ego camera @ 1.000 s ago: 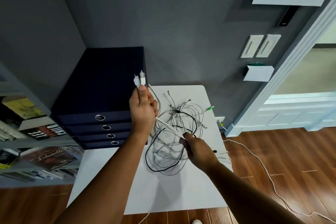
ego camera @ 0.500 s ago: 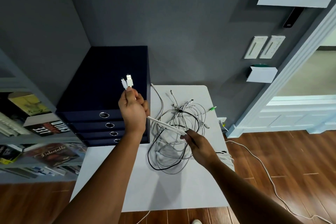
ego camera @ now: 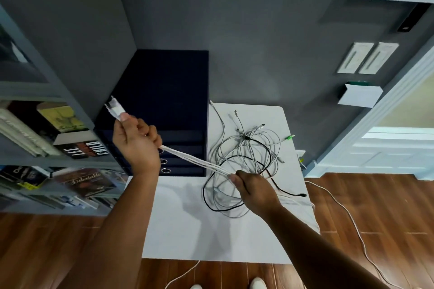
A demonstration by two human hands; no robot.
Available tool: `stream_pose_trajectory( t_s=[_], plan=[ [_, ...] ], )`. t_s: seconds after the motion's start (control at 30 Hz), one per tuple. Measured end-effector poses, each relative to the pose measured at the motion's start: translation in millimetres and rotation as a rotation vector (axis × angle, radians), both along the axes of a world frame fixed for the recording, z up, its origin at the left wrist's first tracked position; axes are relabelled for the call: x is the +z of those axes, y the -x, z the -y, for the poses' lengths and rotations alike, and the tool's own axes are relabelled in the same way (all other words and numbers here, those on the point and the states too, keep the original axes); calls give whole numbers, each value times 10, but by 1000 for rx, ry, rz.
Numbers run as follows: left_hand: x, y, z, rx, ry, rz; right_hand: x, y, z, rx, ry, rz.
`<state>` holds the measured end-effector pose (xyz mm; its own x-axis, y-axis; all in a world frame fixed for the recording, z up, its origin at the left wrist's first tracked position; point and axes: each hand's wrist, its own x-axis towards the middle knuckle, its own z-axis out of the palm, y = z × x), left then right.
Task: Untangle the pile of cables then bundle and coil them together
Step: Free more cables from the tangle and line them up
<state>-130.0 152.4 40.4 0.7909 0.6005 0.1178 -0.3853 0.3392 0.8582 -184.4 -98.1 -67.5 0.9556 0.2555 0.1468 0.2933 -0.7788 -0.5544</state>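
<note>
The left hand is fisted round a few white cables, their plug ends poking out above the thumb toward the upper left. From that fist the strands run straight and taut — long axis slanting down to the right — to the right hand, whose fingertips pinch them just above the counter. The hands are well apart. The tangled pile, pale loops with one black cable, lies on the counter beside a dark drawer unit.
</note>
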Motion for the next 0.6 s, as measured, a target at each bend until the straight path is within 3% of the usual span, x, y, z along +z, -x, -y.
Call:
stream_pose_trajectory(
  t_s=[0.1,0.27,0.5,0.6],
  plan=[
    [-137,89,-216,139,-31,-43,-117,80,-127,134,-57,87],
    [-622,218,-572,321,23,-216,-420,271,-332,304,16,112],
    [-1449,530,-939,226,61,-596,-788,459,-410,260,343,30],
    [-1688,647,-1034,132,-127,-772,-889,500,-424,184,356,-57]
  ],
)
